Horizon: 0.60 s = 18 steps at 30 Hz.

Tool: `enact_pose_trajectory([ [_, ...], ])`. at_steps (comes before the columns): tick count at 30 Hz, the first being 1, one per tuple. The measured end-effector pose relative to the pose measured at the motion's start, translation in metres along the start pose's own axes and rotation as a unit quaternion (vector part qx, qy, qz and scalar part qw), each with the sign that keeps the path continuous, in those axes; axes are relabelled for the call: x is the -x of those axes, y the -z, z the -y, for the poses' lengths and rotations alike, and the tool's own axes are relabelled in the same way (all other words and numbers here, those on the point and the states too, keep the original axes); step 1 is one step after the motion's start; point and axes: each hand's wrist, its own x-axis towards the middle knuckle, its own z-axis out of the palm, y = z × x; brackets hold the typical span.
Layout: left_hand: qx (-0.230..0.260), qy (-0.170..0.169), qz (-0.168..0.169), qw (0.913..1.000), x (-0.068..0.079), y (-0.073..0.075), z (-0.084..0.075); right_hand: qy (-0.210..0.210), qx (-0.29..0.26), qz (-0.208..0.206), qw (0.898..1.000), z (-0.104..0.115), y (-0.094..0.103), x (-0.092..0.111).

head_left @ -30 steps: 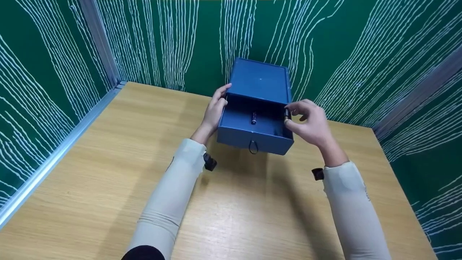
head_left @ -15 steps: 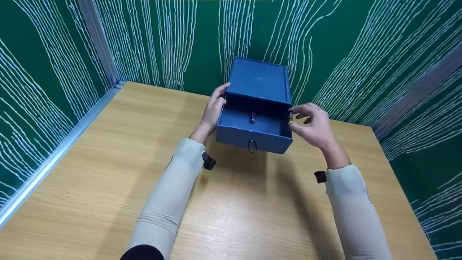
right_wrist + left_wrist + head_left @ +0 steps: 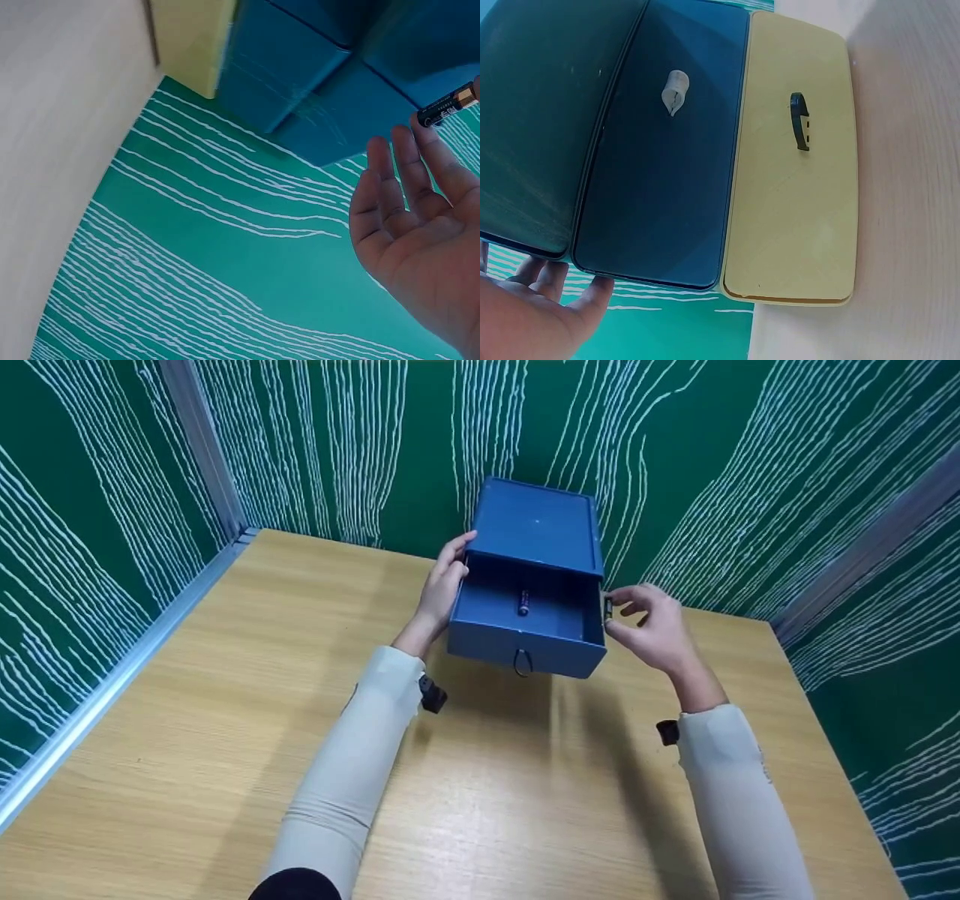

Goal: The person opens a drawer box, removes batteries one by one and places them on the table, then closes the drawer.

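Observation:
My right hand (image 3: 651, 626) pinches a black battery (image 3: 608, 609) end to end between thumb and forefinger, just outside the right wall of the pulled-out blue drawer (image 3: 529, 649). In the right wrist view, the battery (image 3: 448, 105) shows a black label and a copper-coloured band; the other fingers (image 3: 409, 169) are spread. A second battery (image 3: 523, 602), dark with purplish marks, lies on the drawer floor. At the unit's left side, my left hand (image 3: 442, 592) rests with its forefinger extended along the side and its thumb at the front edge.
The stacked drawer unit has a blue top (image 3: 536, 525), a blue middle drawer (image 3: 660, 172) with a pale loop, and a yellow lower drawer (image 3: 795, 202) with a black handle (image 3: 800, 121). It stands on the wooden table (image 3: 480, 795) before green, white-lined walls (image 3: 427, 450).
My right hand has moved the pinched battery from inside the drawer, over its right wall, to just outside and slightly lower. The left hand stays at the unit's side.

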Motion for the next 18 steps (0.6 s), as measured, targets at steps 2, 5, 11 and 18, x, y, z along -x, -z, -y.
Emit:
enact_pose_trajectory([
  [2,0.000,0.002,-0.001,1.0000,0.000,0.000,-0.001,-0.007,0.005,0.007,1.000,-0.004,-0.002,0.000],
  [5,-0.003,0.003,-0.001,1.0000,0.000,0.000,-0.001,-0.017,0.011,0.015,1.000,-0.010,-0.006,0.000],
  [11,-0.002,0.003,-0.001,1.0000,-0.001,0.000,0.000,-0.021,0.004,0.032,0.999,-0.025,-0.016,0.000],
  [18,0.001,-0.005,0.001,1.0000,0.000,0.001,0.002,-0.058,-0.002,0.062,0.996,-0.036,-0.026,0.003],
])
